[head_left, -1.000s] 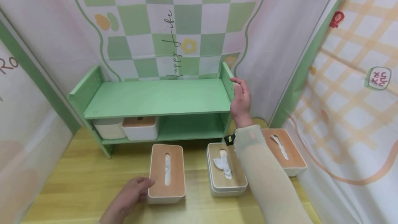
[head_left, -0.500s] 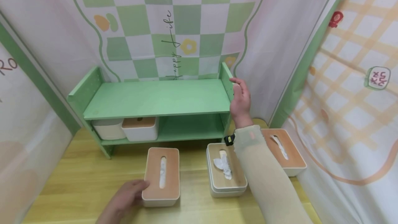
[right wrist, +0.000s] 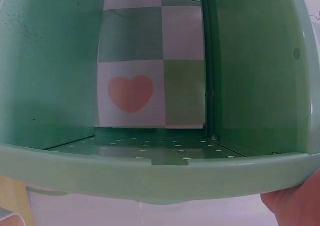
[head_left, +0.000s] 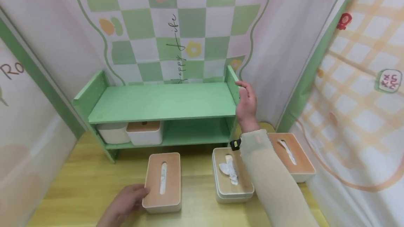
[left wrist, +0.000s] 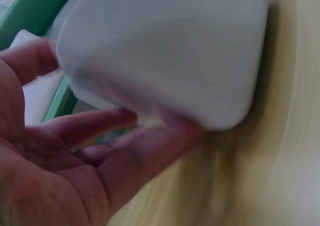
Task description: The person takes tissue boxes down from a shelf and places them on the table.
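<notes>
Your left hand (head_left: 127, 200) has its fingers loosely spread, touching the white rectangular tissue box with tan wood-look lid (head_left: 155, 183), near side, left of centre. I'd guide it low and flat. Right hand (head_left: 247, 107) touches the green two-tier shelf (head_left: 164, 101); can't tell if it's gripping.

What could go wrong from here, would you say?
The left hand holds the near tissue box by one side only, so it might slip or turn. The right hand touches the shelf at its right end; a push there could shift it. In the head view, the right sleeve overlaps the neighbouring box and might brush it.
</notes>
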`<state>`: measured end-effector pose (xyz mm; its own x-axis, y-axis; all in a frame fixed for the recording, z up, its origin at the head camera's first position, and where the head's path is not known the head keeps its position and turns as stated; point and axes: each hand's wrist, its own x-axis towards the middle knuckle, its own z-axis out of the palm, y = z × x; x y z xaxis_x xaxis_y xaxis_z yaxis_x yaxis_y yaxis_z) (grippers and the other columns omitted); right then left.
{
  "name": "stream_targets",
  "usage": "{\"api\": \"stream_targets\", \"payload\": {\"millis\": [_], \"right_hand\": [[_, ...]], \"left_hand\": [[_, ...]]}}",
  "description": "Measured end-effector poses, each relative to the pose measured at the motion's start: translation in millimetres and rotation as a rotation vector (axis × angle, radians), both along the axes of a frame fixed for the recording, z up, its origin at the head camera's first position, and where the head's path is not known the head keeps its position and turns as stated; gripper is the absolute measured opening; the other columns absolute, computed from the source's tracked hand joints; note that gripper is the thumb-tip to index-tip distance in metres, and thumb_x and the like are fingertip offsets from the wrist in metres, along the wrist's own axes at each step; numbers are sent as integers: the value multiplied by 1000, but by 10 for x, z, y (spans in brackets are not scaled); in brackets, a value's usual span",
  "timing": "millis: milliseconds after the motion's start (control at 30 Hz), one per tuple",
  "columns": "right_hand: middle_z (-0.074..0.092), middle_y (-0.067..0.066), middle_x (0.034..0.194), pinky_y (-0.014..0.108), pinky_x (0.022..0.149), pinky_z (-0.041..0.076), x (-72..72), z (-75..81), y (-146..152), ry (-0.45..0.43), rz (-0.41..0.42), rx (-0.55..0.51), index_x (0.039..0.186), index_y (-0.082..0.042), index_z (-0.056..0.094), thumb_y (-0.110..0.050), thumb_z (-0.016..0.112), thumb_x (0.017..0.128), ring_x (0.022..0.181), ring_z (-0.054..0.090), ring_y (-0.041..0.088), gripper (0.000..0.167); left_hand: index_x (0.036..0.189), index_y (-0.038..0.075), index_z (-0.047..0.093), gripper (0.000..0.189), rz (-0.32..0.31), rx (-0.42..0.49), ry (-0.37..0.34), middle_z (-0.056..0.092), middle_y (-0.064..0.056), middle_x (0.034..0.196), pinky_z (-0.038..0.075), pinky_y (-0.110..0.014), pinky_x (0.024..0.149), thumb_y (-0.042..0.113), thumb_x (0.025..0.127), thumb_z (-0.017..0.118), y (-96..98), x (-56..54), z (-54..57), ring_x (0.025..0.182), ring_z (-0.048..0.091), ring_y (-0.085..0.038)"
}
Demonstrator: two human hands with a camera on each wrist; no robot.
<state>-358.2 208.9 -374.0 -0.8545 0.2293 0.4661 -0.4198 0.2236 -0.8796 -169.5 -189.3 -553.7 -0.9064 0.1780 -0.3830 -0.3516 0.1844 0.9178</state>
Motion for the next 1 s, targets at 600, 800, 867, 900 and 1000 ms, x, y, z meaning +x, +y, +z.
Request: {"api": "stream_targets", "payload": {"millis": [600, 800, 867, 900, 1000], "right_hand": [[29, 5, 74, 33, 71, 27, 1, 15, -18, 39, 0, -5, 131, -19, 60, -35, 35, 106, 62, 23, 18, 38], [29, 5, 72, 32, 64, 26, -10, 19, -16, 35, -7, 5, 131, -20, 60, -36, 34, 106, 59, 22, 18, 39], [36, 5, 78, 32, 68, 27, -10, 17, -18, 36, -8, 6, 131, -19, 60, -36, 34, 106, 64, 27, 17, 40], [37, 5, 81, 32, 71, 28, -9, 14, -19, 39, -6, 6, 131, -19, 60, -36, 34, 106, 66, 27, 18, 40], [39, 7, 88, 33, 76, 28, -4, 4, -22, 41, -2, 9, 131, -18, 60, -36, 34, 106, 70, 28, 19, 40]], "left_hand": [[146, -15, 32, 76, 14, 19, 1, 68, -22, 112, 58, -44, 73, 22, 92, 71, 83, -97, 64, 90, 69, -32], [144, -17, 34, 73, -21, 50, 7, 70, -21, 103, 59, -43, 72, 21, 93, 70, 217, -162, 54, 89, 70, -32], [144, -17, 34, 73, -28, 64, 13, 70, -22, 102, 59, -44, 71, 20, 93, 70, 274, -175, 46, 88, 71, -33], [144, -17, 34, 73, -31, 69, 13, 70, -22, 102, 59, -44, 71, 20, 93, 70, 304, -181, 41, 87, 71, -33], [144, -15, 36, 72, -29, 71, 22, 69, -21, 104, 59, -44, 70, 19, 92, 72, 391, -198, 26, 86, 70, -33]]}}
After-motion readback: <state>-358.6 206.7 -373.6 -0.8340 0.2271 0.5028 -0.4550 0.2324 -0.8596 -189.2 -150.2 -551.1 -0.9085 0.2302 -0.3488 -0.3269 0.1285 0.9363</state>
